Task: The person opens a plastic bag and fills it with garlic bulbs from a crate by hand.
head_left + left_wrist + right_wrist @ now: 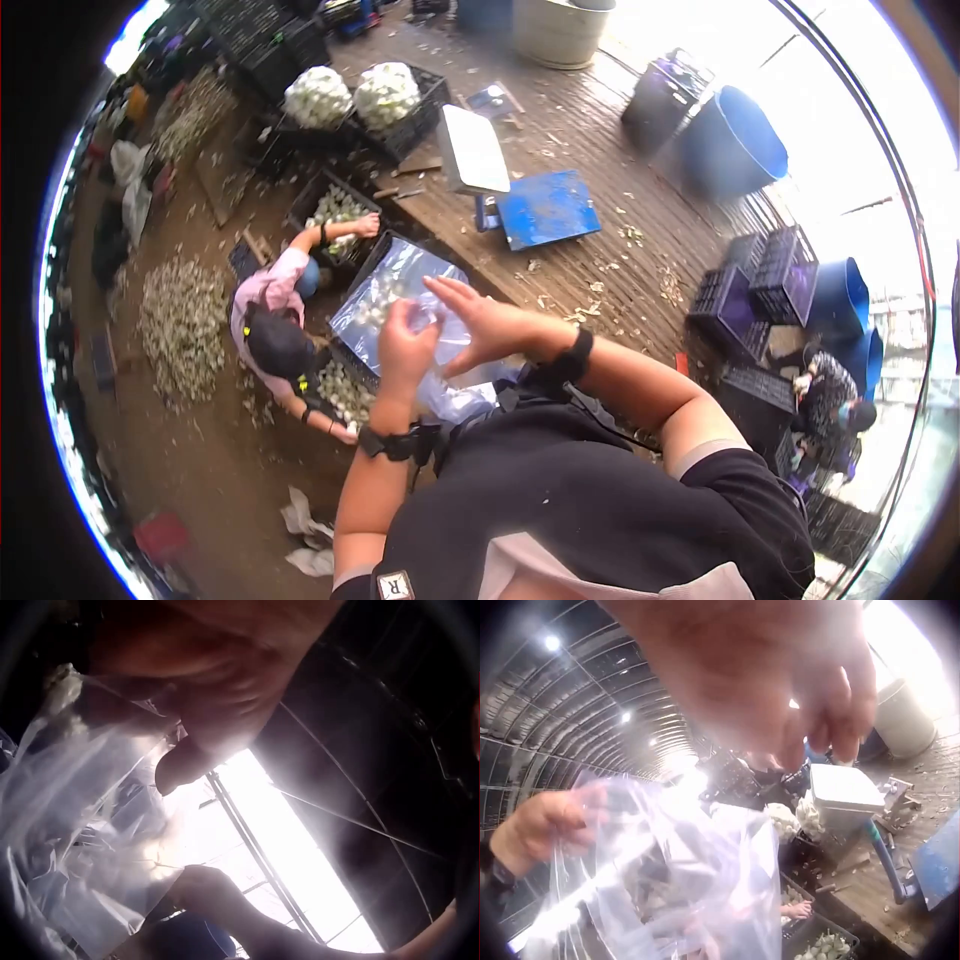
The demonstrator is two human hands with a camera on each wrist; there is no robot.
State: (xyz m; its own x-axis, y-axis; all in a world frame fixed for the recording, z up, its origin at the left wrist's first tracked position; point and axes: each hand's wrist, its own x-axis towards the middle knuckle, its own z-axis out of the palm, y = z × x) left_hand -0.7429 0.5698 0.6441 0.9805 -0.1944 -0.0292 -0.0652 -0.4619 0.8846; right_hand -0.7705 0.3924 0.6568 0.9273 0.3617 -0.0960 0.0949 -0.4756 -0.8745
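My left hand pinches the edge of a clear plastic bag, seen also in the right wrist view, where the left hand is at the left. My right hand is beside it, fingers extended and spread, its thumb side close to the bag. In the right wrist view the right hand is above the bag. Crumpled film spreads below the left hand in the left wrist view. Beneath both hands stands a crate lined with clear plastic, with pale bulbs showing in it.
A person in a pink shirt reaches into crates of garlic bulbs. A blue platform scale stands on the slatted floor. Two full net bags are farther off. A heap of bulbs lies left; purple crates stand right.
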